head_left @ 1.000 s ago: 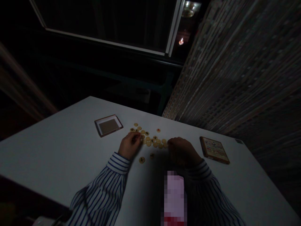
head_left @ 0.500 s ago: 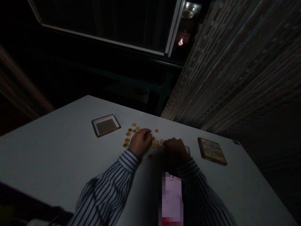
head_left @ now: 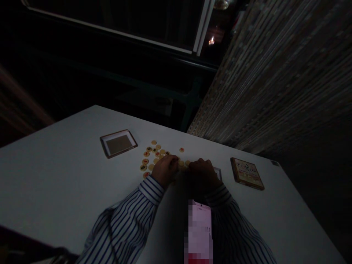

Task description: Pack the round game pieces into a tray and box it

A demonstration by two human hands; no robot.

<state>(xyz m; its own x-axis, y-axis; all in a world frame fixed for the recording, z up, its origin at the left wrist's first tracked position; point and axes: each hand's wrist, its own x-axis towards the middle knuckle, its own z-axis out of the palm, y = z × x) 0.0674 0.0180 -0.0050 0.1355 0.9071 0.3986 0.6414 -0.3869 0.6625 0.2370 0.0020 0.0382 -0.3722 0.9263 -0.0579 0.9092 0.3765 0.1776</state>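
Round pale Chinese chess pieces [head_left: 145,161] with red or dark characters lie scattered on the white table [head_left: 68,176], several of them blank side up. Among them rests my left hand [head_left: 165,169], its fingers curled inward; whatever they hold is hidden. My right hand [head_left: 202,175] is closed too, with its fingertips at a blank piece [head_left: 187,163]. Too little light reaches it to show whether it grips that piece. One red-marked piece [head_left: 182,150] sits apart, beyond both hands.
On the left lies an open box tray [head_left: 118,143]. To the right is a box lid [head_left: 246,173] with printed writing. A pale-edged tray [head_left: 218,173] shows partly behind my right hand. A lit phone [head_left: 202,227] lies between my forearms. A string curtain [head_left: 247,84] hangs beyond the table.
My left hand has moved toward me and to the right, uncovering more pieces on its left. My right hand stays close to the same pieces. The view has shifted slightly.
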